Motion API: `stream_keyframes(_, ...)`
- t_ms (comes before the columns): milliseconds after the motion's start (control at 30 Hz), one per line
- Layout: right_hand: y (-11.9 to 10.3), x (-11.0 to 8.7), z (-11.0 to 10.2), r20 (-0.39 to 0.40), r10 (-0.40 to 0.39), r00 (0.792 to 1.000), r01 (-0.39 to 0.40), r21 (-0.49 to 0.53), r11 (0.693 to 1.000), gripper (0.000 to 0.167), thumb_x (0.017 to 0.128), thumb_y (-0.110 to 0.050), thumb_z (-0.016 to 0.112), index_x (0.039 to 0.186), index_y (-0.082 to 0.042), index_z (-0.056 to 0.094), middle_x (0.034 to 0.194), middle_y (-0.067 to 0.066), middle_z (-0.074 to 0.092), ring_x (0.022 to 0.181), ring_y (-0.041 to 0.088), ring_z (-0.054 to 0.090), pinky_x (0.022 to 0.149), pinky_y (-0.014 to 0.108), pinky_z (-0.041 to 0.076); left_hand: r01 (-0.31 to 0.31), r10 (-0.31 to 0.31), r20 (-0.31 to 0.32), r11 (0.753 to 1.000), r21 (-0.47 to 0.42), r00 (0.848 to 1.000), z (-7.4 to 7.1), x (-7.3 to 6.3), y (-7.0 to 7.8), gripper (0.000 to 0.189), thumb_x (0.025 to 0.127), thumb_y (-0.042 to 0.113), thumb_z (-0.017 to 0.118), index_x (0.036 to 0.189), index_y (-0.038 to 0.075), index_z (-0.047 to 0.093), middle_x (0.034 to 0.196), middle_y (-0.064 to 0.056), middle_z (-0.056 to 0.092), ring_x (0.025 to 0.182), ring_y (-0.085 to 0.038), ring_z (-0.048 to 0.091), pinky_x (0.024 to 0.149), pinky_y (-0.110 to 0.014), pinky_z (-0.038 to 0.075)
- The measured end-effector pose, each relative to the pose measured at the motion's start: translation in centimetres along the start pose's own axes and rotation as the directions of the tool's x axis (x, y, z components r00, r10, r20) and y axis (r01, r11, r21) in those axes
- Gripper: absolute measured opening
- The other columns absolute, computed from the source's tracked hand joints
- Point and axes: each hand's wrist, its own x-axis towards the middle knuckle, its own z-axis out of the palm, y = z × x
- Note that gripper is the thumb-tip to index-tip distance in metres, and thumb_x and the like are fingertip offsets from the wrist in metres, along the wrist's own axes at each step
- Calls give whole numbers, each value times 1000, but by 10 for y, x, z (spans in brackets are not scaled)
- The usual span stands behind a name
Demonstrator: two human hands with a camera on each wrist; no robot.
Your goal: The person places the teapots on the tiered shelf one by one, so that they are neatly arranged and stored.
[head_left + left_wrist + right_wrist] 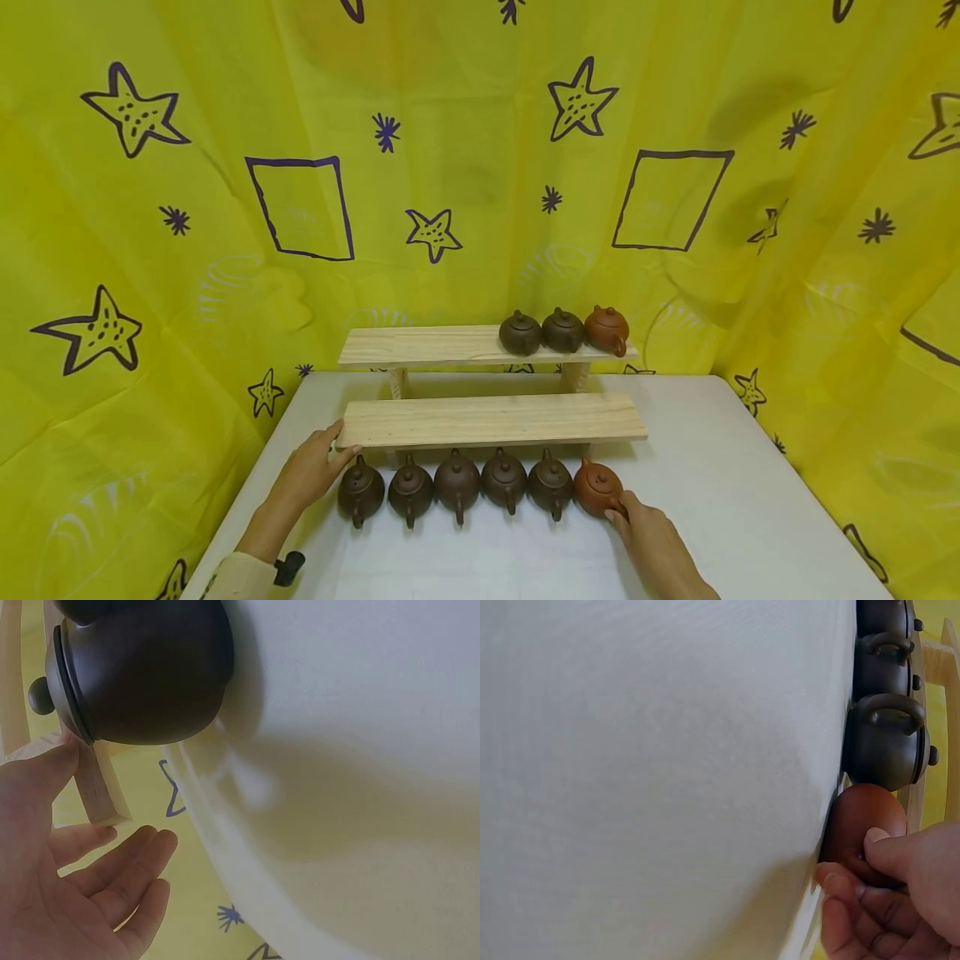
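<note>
One bare left hand [309, 468] rests at the left end of a long, flat, pale wooden lower shelf [491, 421], thumb against its near edge, fingers loosely extended, probably steadying it. Just beside that hand begins a row of five round, dark-brown clay teapots [361, 493], handles towards the person, likely for easy grasping. Beyond both hands, a pale wooden upper shelf [420, 343] bears two more dark teapots [520, 335] and a round, reddish-brown one [604, 331], nearer the right hand [654, 535]. That hand, well apart from the left, pinches the handle of another reddish-brown clay teapot [597, 487]; whether its base is lifted I cannot tell. Beneath lies a white tabletop [750, 475]; yellow curtain [480, 283] with dark starfish drawings hangs beyond and either side.
</note>
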Motion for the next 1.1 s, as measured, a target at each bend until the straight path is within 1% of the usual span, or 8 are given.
stream_keyframes(200, 3, -4, 1, -68, -47, 997, 49, 30, 998, 17, 100, -12, 72, 92, -11, 58, 66, -7, 44, 61, 9, 43, 56, 26, 37, -8, 8, -9, 1000, -5, 1000, 1, 0, -1, 74, 104, 37, 67, 153, -13, 43, 136, -39, 60, 123, -55, 61, 101, -65, 51)
stream_keyframes(300, 5, -7, 0, -98, -69, 993, 72, 25, 997, 20, 100, -12, 73, 89, -12, 56, 66, -7, 42, 61, 10, 41, 56, 26, 37, -12, 12, -14, 1000, -6, 1000, 1, 0, -2, 73, 105, 37, 67, 153, -13, 43, 137, -39, 59, 123, -55, 61, 101, -66, 51)
stream_keyframes(467, 5, -10, -4, -125, -68, 990, 73, 38, 997, 28, 98, -11, 75, 84, -13, 51, 65, -7, 36, 59, 8, 38, 55, 25, 34, -19, 18, -11, 1000, -7, 1000, 0, 1, -2, 73, 105, 36, 67, 153, -13, 43, 136, -40, 59, 123, -56, 61, 101, -66, 50)
stream_keyframes(600, 2, -11, -7, -159, -98, 982, 109, 62, 992, 31, 97, -9, 75, 83, -14, 48, 65, -9, 32, 56, 3, 34, 53, 22, 31, -15, 15, -9, 1000, -3, 1000, 0, -1, -2, 72, 104, 36, 67, 153, -13, 44, 135, -39, 60, 122, -55, 61, 101, -66, 50)
stream_keyframes(733, -5, -10, -13, -198, -141, 970, 157, 67, 985, 32, 96, -7, 76, 82, -15, 48, 64, -12, 34, 55, -1, 30, 51, 21, 30, -15, 15, -12, 1000, -6, 1000, 1, -1, -3, 72, 104, 35, 68, 152, -13, 45, 136, -39, 60, 122, -55, 61, 101, -66, 50)
stream_keyframes(833, -12, -8, -18, -242, -175, 954, 194, 56, 979, 33, 95, -5, 77, 81, -15, 49, 64, -13, 34, 54, -2, 28, 49, 20, 30, -20, 20, -15, 1000, -10, 1000, 2, 0, -4, 73, 104, 36, 68, 153, -13, 44, 136, -39, 59, 123, -55, 61, 101, -66, 50)
stream_keyframes(933, -20, -5, -25, -270, -193, 943, 214, 53, 975, 32, 94, -6, 77, 81, -15, 49, 63, -14, 33, 53, -4, 27, 47, 19, 29, -20, 19, -17, 1000, -11, 1000, 3, 0, -4, 73, 104, 36, 68, 153, -13, 44, 135, -39, 60, 122, -55, 62, 100, -66, 51)
stream_keyframes(1100, -37, 5, -37, -264, -197, 944, 223, 74, 972, 27, 98, -9, 74, 84, -14, 51, 63, -14, 34, 53, -3, 27, 48, 20, 29, -13, 13, -14, 1000, -4, 1000, 2, 0, -3, 72, 104, 35, 68, 153, -13, 44, 134, -39, 60, 120, -54, 63, 99, -65, 51)
